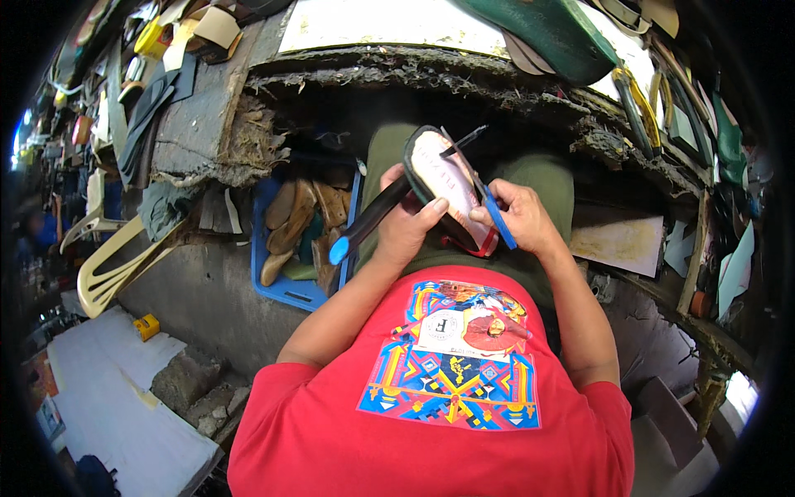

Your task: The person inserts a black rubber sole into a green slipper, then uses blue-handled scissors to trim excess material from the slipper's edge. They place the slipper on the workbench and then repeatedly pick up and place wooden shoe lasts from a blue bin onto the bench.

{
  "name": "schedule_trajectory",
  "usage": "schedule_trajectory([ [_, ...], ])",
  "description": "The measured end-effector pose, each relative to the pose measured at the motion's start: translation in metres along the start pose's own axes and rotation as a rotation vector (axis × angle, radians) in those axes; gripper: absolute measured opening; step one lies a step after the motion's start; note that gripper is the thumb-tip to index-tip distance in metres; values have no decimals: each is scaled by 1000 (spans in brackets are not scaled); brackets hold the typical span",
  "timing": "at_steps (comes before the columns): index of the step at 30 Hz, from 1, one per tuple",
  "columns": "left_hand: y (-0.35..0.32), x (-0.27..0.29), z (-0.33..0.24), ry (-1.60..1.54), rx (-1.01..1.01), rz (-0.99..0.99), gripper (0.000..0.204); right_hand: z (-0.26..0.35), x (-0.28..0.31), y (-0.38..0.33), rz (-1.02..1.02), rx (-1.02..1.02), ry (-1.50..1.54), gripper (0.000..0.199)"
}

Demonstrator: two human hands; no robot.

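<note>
The left hand (407,222) closes its grip around the edge of a black shoe sole with a pale printed insole (445,180), thumb on the near rim and fingers wrapped under it, so the sole tilts up with its insole face turned to the person, probably to keep that face in plain sight. A long black tool with a blue tip (367,222) runs out from under this grip, down toward the person's left; whether the hand clamps it or it only rests against the lap I cannot tell.

The right hand (523,217) closes its grip on a blue strap-like strip (499,219), pinched against the sole's right edge, just beside the left thumb. A thin dark rod (464,141) pokes out above the sole, beyond both grips. Something red (472,246) shows below the sole, between the two hands.

The sole sits over the lap, short of the rough, crusted work surface (431,70) ahead. Out past the left grip stands a blue plastic crate (286,290) of tan shoe lasts.
</note>
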State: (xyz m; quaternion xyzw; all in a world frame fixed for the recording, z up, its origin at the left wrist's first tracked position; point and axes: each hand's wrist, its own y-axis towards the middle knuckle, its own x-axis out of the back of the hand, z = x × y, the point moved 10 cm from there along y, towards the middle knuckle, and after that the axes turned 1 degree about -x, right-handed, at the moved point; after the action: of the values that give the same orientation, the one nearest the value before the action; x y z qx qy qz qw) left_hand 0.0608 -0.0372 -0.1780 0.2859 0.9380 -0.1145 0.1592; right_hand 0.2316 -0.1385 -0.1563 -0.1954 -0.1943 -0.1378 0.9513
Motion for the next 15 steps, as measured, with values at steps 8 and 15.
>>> schedule_trajectory([
  [8,71,85,-106,525,-10,258,43,-14,-13,5,53,-38,34,35],
  [15,93,-33,-83,848,-44,603,18,1,-11,4,-16,-7,7,40],
])
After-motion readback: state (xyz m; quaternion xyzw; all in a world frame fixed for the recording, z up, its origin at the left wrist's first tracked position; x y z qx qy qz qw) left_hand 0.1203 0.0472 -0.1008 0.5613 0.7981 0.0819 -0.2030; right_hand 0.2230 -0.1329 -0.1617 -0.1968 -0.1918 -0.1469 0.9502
